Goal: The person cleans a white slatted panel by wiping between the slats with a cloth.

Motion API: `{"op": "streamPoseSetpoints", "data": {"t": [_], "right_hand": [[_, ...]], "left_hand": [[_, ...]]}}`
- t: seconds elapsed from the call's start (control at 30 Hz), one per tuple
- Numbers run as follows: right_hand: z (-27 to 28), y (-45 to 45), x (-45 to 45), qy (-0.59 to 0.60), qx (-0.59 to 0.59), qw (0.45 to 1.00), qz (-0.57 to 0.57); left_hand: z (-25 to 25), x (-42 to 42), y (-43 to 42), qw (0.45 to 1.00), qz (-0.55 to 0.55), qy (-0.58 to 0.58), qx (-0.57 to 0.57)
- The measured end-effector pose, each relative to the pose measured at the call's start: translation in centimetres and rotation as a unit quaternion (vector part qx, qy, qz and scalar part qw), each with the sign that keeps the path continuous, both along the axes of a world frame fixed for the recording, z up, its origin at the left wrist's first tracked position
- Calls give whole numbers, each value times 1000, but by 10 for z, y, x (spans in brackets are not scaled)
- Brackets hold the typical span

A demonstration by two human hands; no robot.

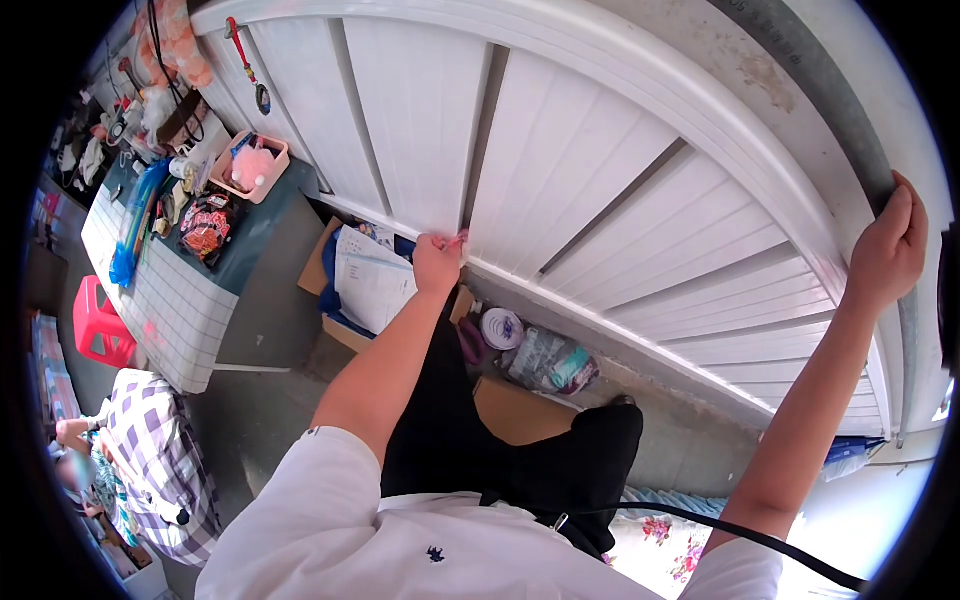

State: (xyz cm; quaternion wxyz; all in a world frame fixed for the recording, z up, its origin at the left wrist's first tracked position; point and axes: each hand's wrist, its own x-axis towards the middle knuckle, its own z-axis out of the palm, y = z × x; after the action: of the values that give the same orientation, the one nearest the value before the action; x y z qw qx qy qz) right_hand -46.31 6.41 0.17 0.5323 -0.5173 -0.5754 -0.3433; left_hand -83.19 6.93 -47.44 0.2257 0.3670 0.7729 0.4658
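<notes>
A large white slatted panel (590, 150) with a rounded frame stretches across the view. At its lower rail my left hand (437, 265) is closed, with a small pink cloth-like bit (456, 240) at the fingertips. My right hand (888, 250) is raised at the far right, its fingers wrapped round a grey pipe (845, 130) with printed marks that runs along the wall by the panel's outer edge. Below my left hand, papers (372, 280) lie in an open cardboard box (318, 262).
On the left, a desk (265, 260) carries a pink basket (277, 178) and several small things. Near it are a pink stool (100, 325) and a checked cloth (160, 440). A plastic-wrapped bundle (545, 360), a purple-white roll (502, 328) and cardboard (515, 412) lie by my legs.
</notes>
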Motion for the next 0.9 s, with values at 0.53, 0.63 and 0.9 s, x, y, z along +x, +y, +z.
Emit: {"op": "streamPoseSetpoints", "data": {"t": [0.53,0.63,0.9], "right_hand": [[1,0,-4,8,2,1000,-4],[0,-1,-1,4,3,1000,-3],[0,1,1,0,6,1000,-11]], "left_hand": [[44,9,-63,948,-285,118,-85],[43,8,-63,933,-311,140,-117],[13,0,-42,941,-304,134,-59]]}}
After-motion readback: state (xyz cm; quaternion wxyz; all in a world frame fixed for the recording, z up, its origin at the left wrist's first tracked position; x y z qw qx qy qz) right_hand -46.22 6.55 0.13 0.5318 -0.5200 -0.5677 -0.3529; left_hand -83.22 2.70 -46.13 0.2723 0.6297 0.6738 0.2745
